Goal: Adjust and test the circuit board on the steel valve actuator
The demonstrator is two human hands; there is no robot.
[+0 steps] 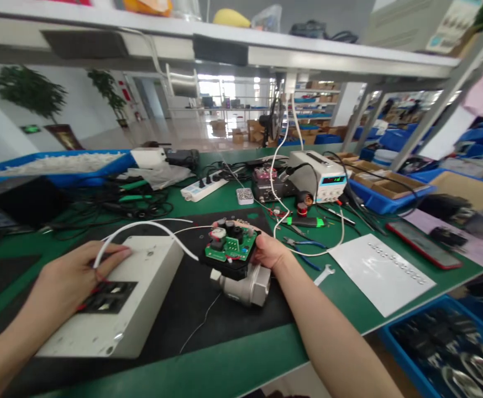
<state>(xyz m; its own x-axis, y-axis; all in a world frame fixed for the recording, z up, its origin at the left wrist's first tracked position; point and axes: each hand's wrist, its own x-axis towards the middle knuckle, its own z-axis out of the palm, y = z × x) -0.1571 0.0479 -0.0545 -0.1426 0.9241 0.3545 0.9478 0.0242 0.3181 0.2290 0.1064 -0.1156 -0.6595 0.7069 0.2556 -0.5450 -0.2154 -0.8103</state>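
My left hand (78, 271) pinches the end of a white cable (142, 224) over a black terminal block (111, 297). That block is set in the top of a pale metal box (154, 260), and red wire shows under my fingers. From there the cable arcs across to a black actuator housing with an exposed green circuit board (229, 247). A steel ball valve body (245, 284) sits below the housing. Around the housing's right side my right hand (271, 251) is closed, with some fingers hidden behind it. A thin wire (202, 323) lies on the black mat (171, 326).
Behind stand a power supply (318, 177) with a lit display and a white power strip (204, 187). Blue-handled pliers (308, 243), a wrench (325, 275), a white sheet (380, 276) with small parts and a red-edged phone (424, 243) lie right. A shelf (225, 52) crosses overhead.
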